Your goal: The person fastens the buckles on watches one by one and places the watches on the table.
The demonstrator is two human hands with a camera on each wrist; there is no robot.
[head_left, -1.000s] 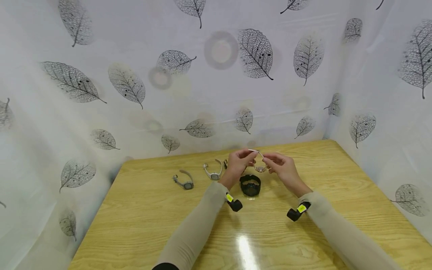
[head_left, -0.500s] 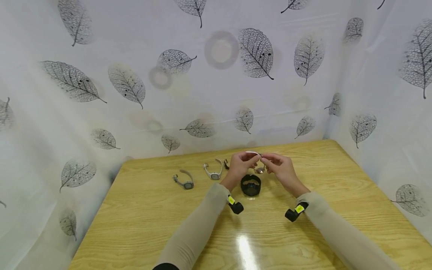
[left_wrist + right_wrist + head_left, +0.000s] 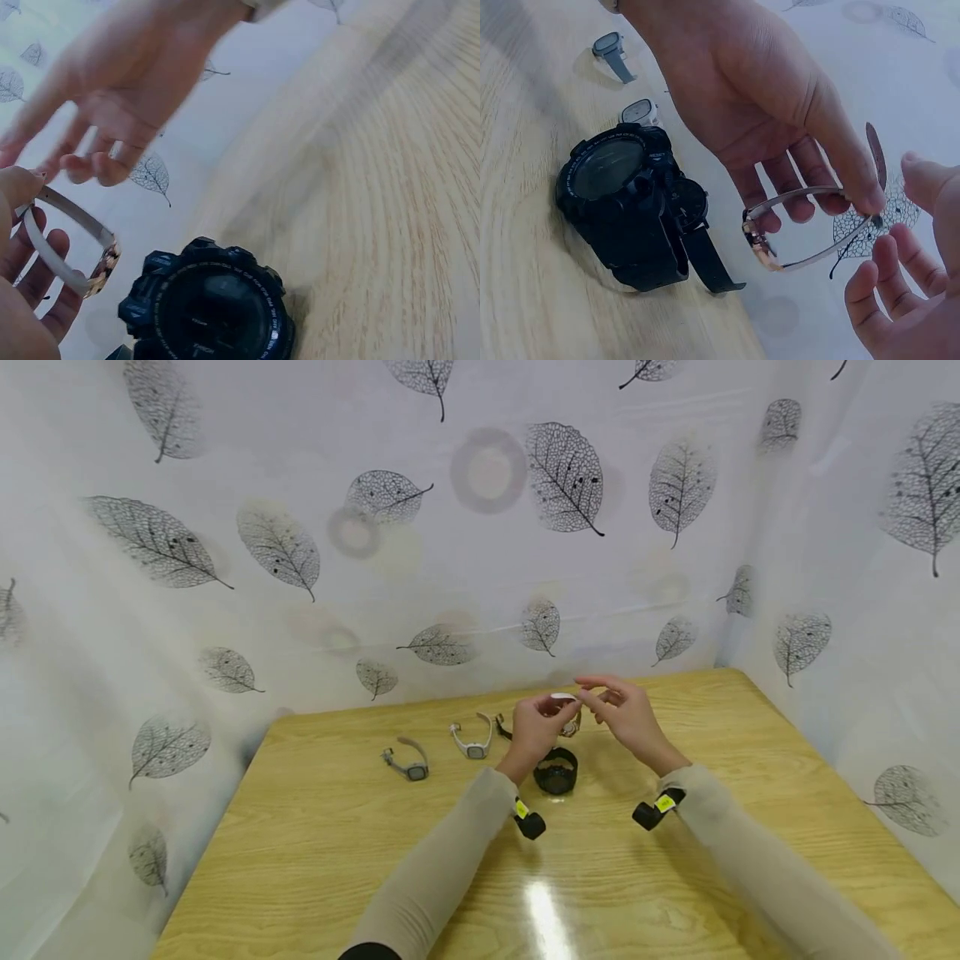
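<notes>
My left hand (image 3: 536, 727) pinches a wristwatch with a white strap (image 3: 563, 697) and a gold-coloured case (image 3: 762, 246). The thumb presses where the strap ends meet, so the band forms a loop with the case hanging below. In the right wrist view, one strap end sticks up past the thumb. My right hand (image 3: 626, 718) is close on the right, its fingers apart and loosely bent, with a gap to the strap in the right wrist view (image 3: 922, 285). A chunky black digital watch (image 3: 556, 772) stands on the table just below the hands, its band closed in a loop.
To the left on the wooden table (image 3: 322, 827) lie a grey watch (image 3: 414, 770) and a white watch (image 3: 476, 748), both unfastened. A black-strapped watch with a round dial (image 3: 688, 202) lies behind the chunky one. A leaf-patterned curtain (image 3: 487, 560) hangs behind the table.
Both hands held the white-strapped watch earlier; my right hand has now let go, its index finger lifted. The gold-coloured case has swung left and up, partly behind my left hand.
</notes>
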